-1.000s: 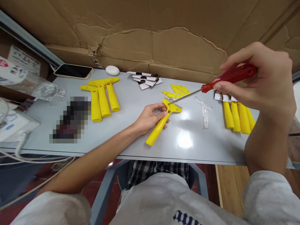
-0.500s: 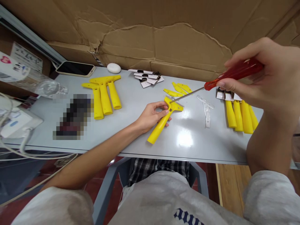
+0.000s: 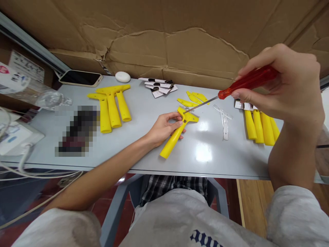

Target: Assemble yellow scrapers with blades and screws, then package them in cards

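Note:
My left hand (image 3: 167,128) is closed around the neck of a yellow scraper handle (image 3: 173,140), near the middle of the table. In my right hand (image 3: 288,82) is a red-handled screwdriver (image 3: 246,82), slanting down to the left. Its tip meets the head of the yellow handle. Just behind lie a few loose yellow plates (image 3: 196,97) and some tiny screws (image 3: 192,109). Thin clear strips (image 3: 225,127) lie crossed to the right of the handle.
Three yellow handles (image 3: 113,109) lie at the left, near a phone (image 3: 81,78) and a white oval object (image 3: 122,77). White-and-black cards (image 3: 159,87) lie at the back. Several yellow handles with cards (image 3: 266,128) are at the right. Cardboard (image 3: 138,49) stands behind the table (image 3: 144,161).
The view has shifted slightly, so the table items appear a little further left. My right hand and the screwdriver have moved slightly left and turned a little. Both hands keep their holds.

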The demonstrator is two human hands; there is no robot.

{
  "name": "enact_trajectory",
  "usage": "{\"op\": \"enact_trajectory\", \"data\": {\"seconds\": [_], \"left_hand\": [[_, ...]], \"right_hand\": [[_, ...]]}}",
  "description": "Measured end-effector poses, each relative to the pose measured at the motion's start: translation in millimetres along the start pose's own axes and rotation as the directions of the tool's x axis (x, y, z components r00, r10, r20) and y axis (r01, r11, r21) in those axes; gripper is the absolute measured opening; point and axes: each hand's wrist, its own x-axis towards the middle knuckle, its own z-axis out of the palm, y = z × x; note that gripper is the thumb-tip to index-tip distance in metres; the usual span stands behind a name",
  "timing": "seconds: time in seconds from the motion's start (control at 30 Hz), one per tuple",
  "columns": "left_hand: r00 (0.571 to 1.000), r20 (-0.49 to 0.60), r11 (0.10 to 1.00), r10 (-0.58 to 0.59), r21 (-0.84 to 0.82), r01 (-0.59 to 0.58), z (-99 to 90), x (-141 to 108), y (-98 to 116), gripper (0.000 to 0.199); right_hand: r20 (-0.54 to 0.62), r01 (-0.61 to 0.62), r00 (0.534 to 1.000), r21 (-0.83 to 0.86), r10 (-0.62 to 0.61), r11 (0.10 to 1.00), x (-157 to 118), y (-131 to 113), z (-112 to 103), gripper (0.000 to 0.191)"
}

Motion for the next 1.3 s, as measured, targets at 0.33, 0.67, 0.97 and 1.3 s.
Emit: {"op": "enact_trajectory", "data": {"seconds": [0.33, 0.67, 0.97, 1.3], "left_hand": [[1.000, -0.008, 1.000, 0.009, 0.001, -0.009, 0.0, 2, -1, 0.040], [1.000, -0.009, 1.000, 0.009, 0.000, -0.009, 0.5, 0, 0, 0.043], [1.000, 0.010, 1.000, 0.011, 0.001, -0.011, 0.0, 1, 0, 0.044], [1.000, 0.006, 1.000, 0.004, -0.011, -0.004, 0.9, 1, 0, 0.038]], "right_hand": [[0.113, -0.047, 0.993, 0.044, 0.042, 0.998, -1, -8, -7, 0.033], [-0.011, 0.021, 1.000, -0.057, -0.022, 0.998, 1, 6, -1, 0.038], [0.081, -0.042, 0.996, 0.179, 0.028, 0.983, -5, 1, -5, 0.054], [0.026, 0.002, 1.000, -0.088, 0.000, 0.996, 0, 17, -3, 0.046]]}}
